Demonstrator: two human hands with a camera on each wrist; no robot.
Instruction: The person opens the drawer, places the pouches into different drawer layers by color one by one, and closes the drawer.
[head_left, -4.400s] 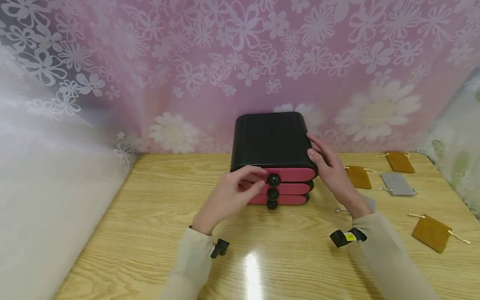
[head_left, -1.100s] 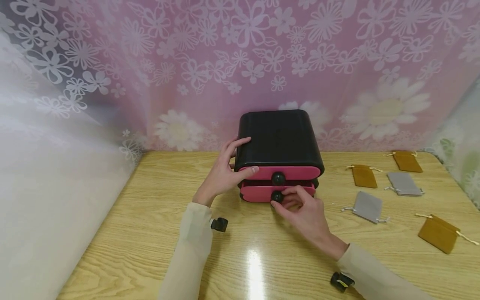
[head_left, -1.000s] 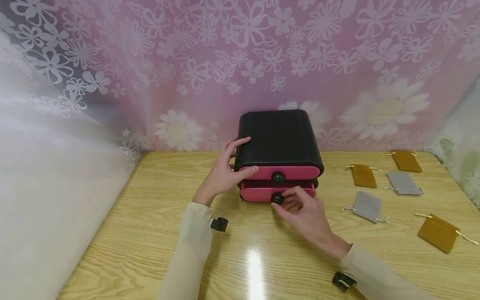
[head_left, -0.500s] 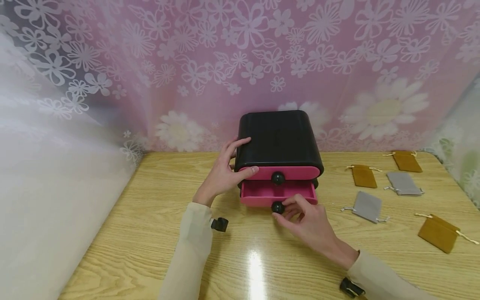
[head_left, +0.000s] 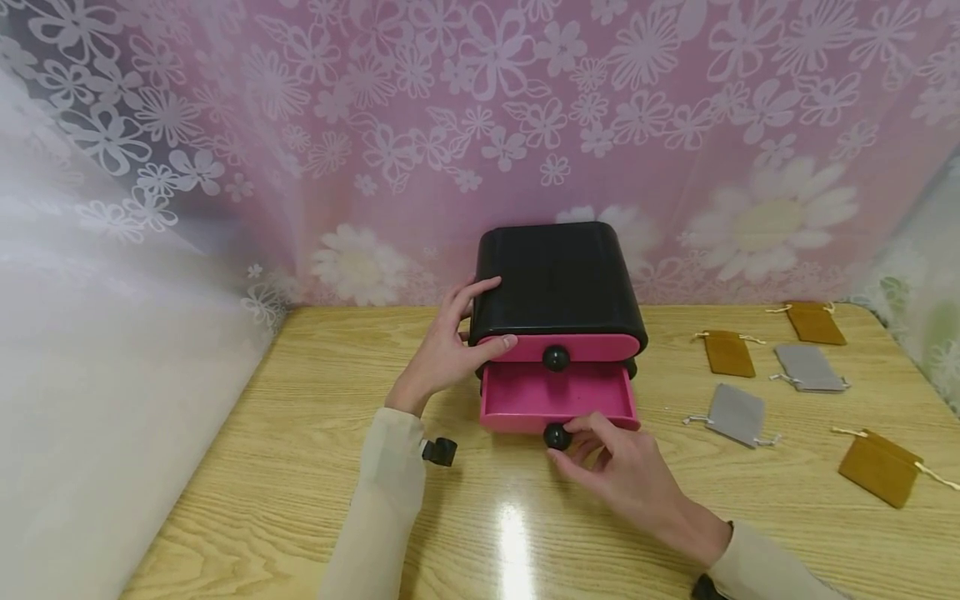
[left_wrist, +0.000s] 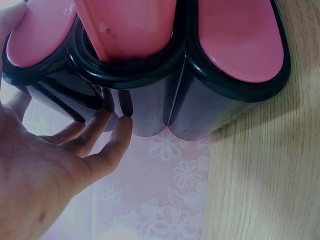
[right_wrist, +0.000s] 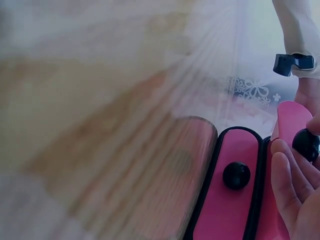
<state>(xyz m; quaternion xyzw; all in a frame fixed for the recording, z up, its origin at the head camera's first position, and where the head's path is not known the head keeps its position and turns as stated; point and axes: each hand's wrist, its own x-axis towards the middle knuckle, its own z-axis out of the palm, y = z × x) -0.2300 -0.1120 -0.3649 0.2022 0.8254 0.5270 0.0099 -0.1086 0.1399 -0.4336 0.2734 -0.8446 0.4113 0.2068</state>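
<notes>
A small black drawer cabinet (head_left: pixel 555 275) with pink drawer fronts stands on the table. My left hand (head_left: pixel 442 350) braces its left side, one finger on the top and the thumb against the top drawer front (head_left: pixel 592 347). In the left wrist view, spread fingertips (left_wrist: pixel 124 125) touch the cabinet's dark side. The middle drawer (head_left: pixel 517 398) is pulled out, with its bare pink inside in sight. My right hand (head_left: pixel 630 475) pinches that drawer's round black knob (head_left: pixel 556 437) between thumb and fingers. The bottom drawer is hidden in the head view but shows a knob (right_wrist: pixel 236 175) in the right wrist view.
Several drawstring pouches lie on the right of the wooden table (head_left: pixel 315 500): brown pouches (head_left: pixel 729 353) and grey ones (head_left: pixel 737 414). A pink flowered curtain (head_left: pixel 420 167) hangs right behind the cabinet. A white sheet (head_left: pixel 112 375) borders the left side.
My left hand moved to the cabinet's left side, my right hand from the right side to the middle knob. The middle drawer has slid out towards me, exposing its inside.
</notes>
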